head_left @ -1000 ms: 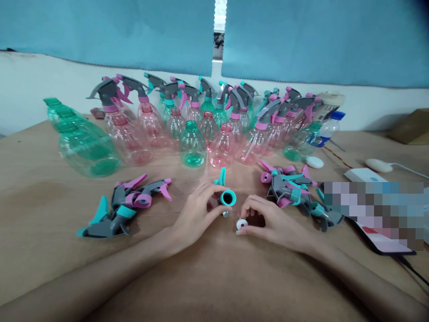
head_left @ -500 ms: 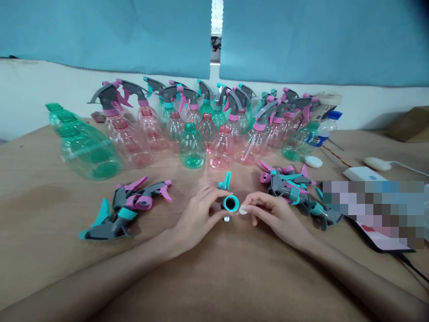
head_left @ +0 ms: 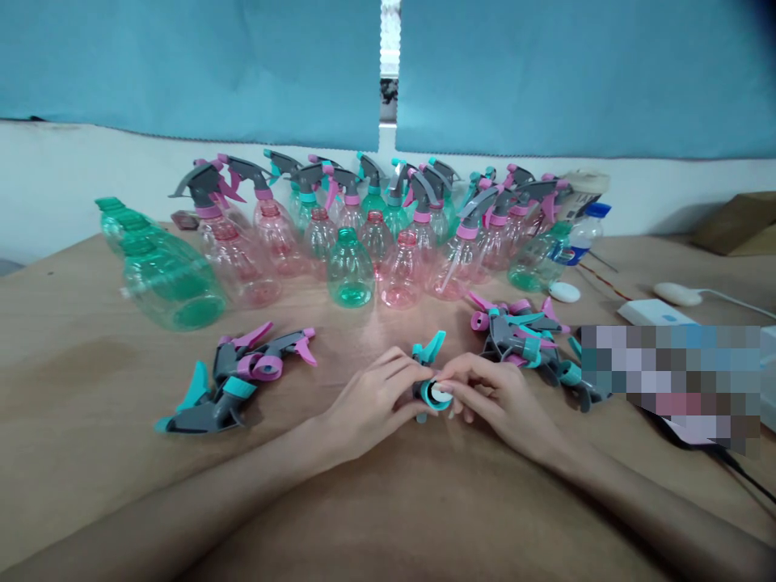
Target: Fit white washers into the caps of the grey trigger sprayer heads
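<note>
My left hand (head_left: 388,392) grips a grey and teal trigger sprayer head (head_left: 432,347), its round teal collar facing me. A small white disc (head_left: 442,393) is pinched between the thumb and fingers of my right hand (head_left: 491,396). The disc lies at the collar's mouth, partly covering the dark opening; whether it sits inside cannot be made out. Loose pink, teal and grey sprayer heads lie in a pile (head_left: 242,376) to the left of my left hand. Another pile of sprayer heads (head_left: 527,339) is just beyond my right hand.
Behind my hands stand several pink and green bottles, some with sprayers fitted, among them an open green bottle (head_left: 350,271) and an open pink bottle (head_left: 401,271). At right are a white box (head_left: 655,313), a white mouse-shaped object (head_left: 676,294), a blurred-out device and a cardboard box (head_left: 736,226).
My right hand has brought the white disc left onto the sprayer collar's mouth. The sprayer head has shifted slightly right and towards me, and the view has tilted a little.
</note>
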Demonstrator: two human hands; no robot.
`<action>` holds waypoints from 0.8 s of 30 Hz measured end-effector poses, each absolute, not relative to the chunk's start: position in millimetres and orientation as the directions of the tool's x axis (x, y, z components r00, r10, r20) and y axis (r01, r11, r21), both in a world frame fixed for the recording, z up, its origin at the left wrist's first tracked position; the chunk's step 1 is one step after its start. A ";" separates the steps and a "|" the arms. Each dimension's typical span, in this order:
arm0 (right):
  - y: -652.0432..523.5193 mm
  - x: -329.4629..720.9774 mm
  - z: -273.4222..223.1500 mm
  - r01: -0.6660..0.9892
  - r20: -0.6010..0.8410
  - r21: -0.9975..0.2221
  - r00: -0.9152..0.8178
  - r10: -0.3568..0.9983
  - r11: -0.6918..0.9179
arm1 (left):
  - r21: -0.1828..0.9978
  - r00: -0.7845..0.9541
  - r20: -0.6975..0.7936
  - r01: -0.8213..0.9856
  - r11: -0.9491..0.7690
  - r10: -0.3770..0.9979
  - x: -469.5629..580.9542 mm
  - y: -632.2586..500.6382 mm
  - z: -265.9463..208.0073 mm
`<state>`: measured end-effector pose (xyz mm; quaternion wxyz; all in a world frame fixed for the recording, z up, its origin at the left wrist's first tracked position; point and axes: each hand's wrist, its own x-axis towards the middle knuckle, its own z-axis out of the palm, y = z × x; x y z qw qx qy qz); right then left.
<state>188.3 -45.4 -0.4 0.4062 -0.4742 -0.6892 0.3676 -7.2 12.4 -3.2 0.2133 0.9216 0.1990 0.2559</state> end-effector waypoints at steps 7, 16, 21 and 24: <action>-44.9 185.4 -4.3 0.356 0.237 -0.883 -0.225 0.945 0.306 | 0.493 0.784 0.396 0.257 -0.831 0.478 -7.2 12.6 -3.7; -46.4 188.4 -4.2 0.466 0.401 -0.772 -0.170 0.900 0.432 | 0.516 0.769 0.416 0.239 -0.822 0.485 -6.7 13.6 -3.6; -45.2 196.9 -0.9 0.575 0.492 -0.641 -0.201 0.847 0.509 | 0.514 0.760 0.414 0.258 -0.818 0.500 -6.1 12.1 -1.4; -43.6 198.4 -0.6 0.598 0.464 -0.583 -0.310 0.830 0.549 | 0.500 0.745 0.432 0.271 -0.822 0.509 -6.2 11.4 -1.2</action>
